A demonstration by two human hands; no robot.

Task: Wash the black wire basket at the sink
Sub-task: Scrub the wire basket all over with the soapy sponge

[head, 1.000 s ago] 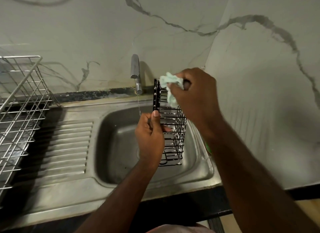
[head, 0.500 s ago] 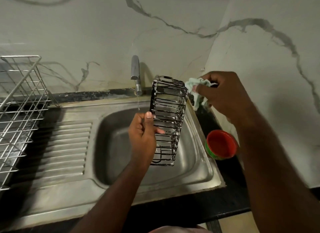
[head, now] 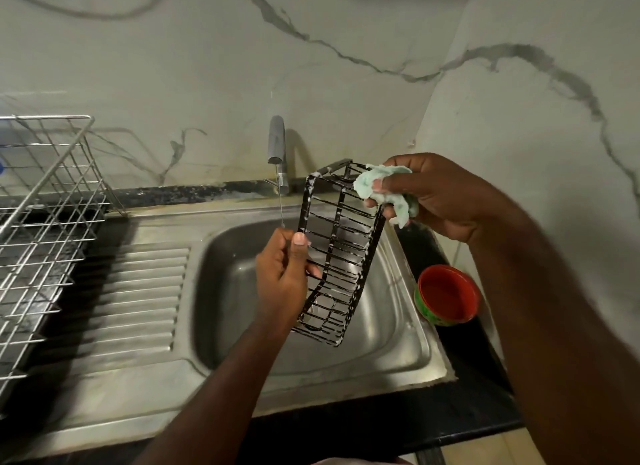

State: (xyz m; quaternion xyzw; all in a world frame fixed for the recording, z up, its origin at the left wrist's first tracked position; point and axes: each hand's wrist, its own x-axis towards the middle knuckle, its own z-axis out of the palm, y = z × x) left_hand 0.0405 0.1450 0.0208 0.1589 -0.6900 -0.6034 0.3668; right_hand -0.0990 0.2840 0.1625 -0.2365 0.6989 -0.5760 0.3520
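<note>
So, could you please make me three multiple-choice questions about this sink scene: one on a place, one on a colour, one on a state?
1. Where does the red bowl stand?
A) on the dark counter, right of the sink
B) inside the sink
C) on the floor

2. What colour is the cloth that the right hand holds?
A) yellow
B) pale green
C) dark blue

3. The tap is:
A) shut off
B) wrapped in the cloth
C) running a thin stream

Answers:
1 A, since the bowl sits on the black surface beside the sink's steel rim.
2 B, since the crumpled cloth is pale green.
3 C, since a thin line of water falls from the spout.
</note>
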